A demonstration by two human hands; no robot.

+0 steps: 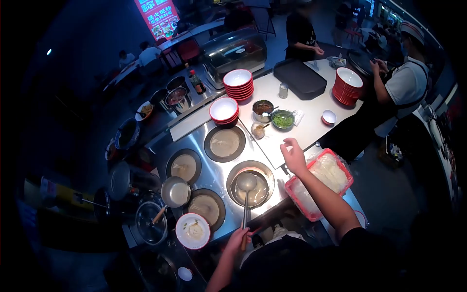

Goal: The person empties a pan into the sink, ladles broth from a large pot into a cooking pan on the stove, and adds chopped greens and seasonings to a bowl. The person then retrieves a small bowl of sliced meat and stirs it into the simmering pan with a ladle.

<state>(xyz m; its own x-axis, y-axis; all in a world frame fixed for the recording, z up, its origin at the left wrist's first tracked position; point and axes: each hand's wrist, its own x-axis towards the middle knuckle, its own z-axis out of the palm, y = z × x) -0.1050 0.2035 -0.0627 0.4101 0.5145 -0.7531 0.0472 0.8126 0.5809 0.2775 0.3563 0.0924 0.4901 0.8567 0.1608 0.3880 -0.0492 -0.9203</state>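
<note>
My left hand (238,238) is closed round the wooden handle of a long ladle (246,182), whose bowl is over the round pot (232,171) sunk in the steel counter. My right hand (294,155) is raised near the edge of the white counter, its fingers curled; whether anything is between them is too small to tell. Below and right of it, a red tray (349,181) holds something white under my right forearm. Ahead of the right hand are a bowl of chopped greens (283,119), a small jar (258,130) and a bowl of dark sauce (263,109).
Three round wells (224,142) hold liquid at left. A saucepan (176,191) and a white bowl (193,231) sit beside them. Red-rimmed bowls (224,110) are stacked ahead. A black case (300,79) lies farther back. Two people (408,82) stand at the counter.
</note>
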